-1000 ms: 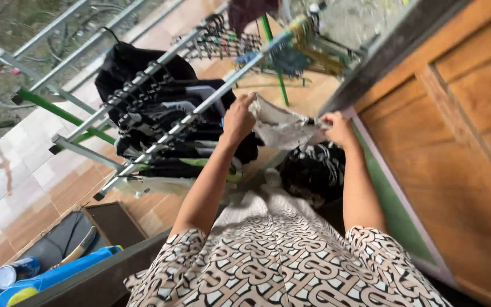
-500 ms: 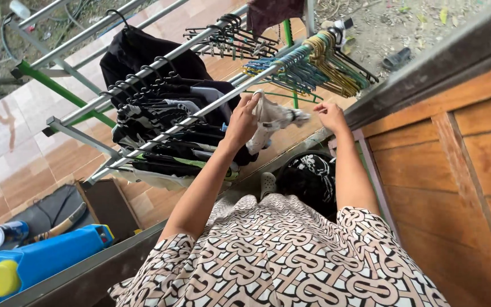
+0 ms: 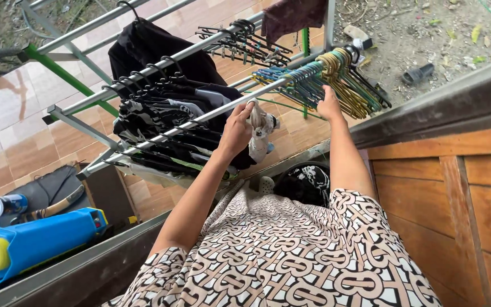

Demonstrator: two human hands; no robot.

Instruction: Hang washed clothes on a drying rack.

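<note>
While left hand [image 3: 237, 129] grips pale garment [image 3: 259, 132] below rail [image 3: 200, 118] | right hand [image 3: 329, 105] touches hangers [image 3: 336, 79], grip unclear | lift one hanger cleanly

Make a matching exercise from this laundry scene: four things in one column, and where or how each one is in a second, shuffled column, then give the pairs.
Things
1. left hand
2. right hand
3. dark clothes
4. blue container with yellow cap

Places or states
A. hanging in a row on the metal drying rack
B. lying low at the left edge of the view
C. gripping a pale crumpled garment by the rail
D. reaching among the bunch of empty coloured hangers

Pairs: 1-C, 2-D, 3-A, 4-B
</note>
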